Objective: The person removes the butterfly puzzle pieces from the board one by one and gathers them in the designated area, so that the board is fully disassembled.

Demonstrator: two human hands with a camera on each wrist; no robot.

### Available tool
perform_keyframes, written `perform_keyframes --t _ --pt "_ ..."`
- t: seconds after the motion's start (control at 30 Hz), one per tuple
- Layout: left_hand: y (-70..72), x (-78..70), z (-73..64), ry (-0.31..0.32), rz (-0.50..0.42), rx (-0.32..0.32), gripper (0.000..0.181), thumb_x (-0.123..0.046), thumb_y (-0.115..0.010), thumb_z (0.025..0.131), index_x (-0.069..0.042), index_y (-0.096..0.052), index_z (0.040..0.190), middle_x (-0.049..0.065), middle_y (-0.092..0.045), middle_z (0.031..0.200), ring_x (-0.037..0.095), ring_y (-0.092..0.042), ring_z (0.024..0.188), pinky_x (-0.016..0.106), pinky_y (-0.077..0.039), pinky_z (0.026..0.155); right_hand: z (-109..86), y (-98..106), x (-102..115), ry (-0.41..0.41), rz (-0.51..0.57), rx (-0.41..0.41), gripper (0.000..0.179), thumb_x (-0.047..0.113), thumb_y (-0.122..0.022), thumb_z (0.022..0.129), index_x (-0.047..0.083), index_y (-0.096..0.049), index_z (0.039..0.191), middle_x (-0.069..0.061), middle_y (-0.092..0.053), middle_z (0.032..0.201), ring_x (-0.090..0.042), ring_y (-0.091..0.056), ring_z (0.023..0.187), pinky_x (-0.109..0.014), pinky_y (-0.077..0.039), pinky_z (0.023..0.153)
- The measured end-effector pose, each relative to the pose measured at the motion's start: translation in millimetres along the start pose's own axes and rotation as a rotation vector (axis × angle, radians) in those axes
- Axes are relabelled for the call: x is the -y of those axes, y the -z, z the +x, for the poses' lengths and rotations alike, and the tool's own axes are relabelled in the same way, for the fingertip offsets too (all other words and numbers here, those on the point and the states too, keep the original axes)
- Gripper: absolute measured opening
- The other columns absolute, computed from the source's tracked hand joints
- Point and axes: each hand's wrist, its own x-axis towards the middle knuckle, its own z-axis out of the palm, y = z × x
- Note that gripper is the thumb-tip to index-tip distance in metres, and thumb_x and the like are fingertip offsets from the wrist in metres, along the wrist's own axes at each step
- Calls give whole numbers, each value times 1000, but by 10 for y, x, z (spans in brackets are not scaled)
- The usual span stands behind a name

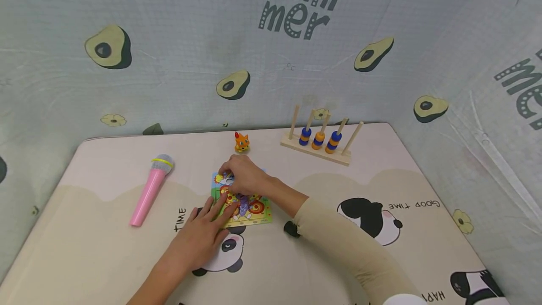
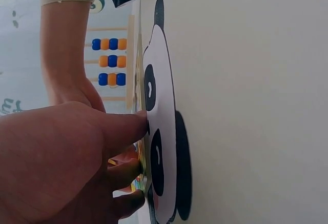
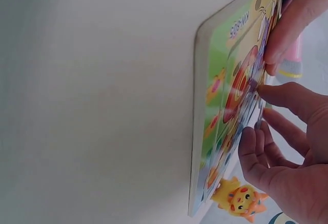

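Note:
A colourful cartoon jigsaw puzzle (image 1: 260, 217) lies flat on the table, its thick edge showing in the right wrist view. My left hand (image 1: 202, 236) rests with fairly straight fingers on the puzzle's near left part; the thumb reaches its lower edge. Over the upper part, my right hand (image 1: 245, 174) has bent fingers and seems to pinch a puzzle piece (image 3: 260, 112) between thumb and fingertips, mostly hidden by the fingers. In the right wrist view, the left fingers (image 3: 292, 29) touch the board's far side.
A pink toy microphone (image 1: 148, 193) lies to the left. Behind the puzzle stands a small orange toy figure (image 1: 242, 142). A wooden bead rack (image 1: 315, 150) with blue and orange beads is at the back right. A patterned curtain (image 1: 178, 51) hangs behind the table.

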Motion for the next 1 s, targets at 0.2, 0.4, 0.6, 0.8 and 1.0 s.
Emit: perform_keyframes --t 0.2,0.4,0.6,0.8,1.0 --pt "11 1 -4 -1 -4 0 62 -26 -66 102 -16 -44 160 15 -32 170 51 -34 151 74 -35 113 3 -2 20 -12 -16 3 49 26 -86 87 13 -72 132 -3 -67 124 -15 -59 113 -21 -52 98" --pt "19 -3 5 0 -18 10 62 -26 -66 102 -16 -44 160 15 -31 170 51 -33 152 74 -34 114 -14 30 25 -41 3 -9 49 24 -86 86 13 -72 132 -3 -66 123 -13 -59 109 -19 -54 91" --pt "14 -1 -2 5 -12 10 61 -25 -66 102 -16 -46 159 17 -34 169 51 -34 152 73 -34 114 -52 55 -37 -29 25 -45 44 22 -86 86 13 -75 127 -1 -70 120 -14 -59 110 -26 -53 98" --pt "3 -12 6 6 -11 13 63 -26 -66 102 -17 -44 160 16 -34 169 50 -33 152 73 -33 115 -102 69 -164 -49 70 -68 43 22 -88 84 13 -76 124 0 -74 120 -16 -62 114 -31 -53 103" --pt "5 -23 7 14 -18 19 63 -26 -66 102 -17 -44 160 17 -34 169 50 -32 153 73 -33 115 -211 98 -301 -86 162 -90 42 16 -89 82 12 -77 122 -1 -71 119 -15 -62 108 -28 -55 96"
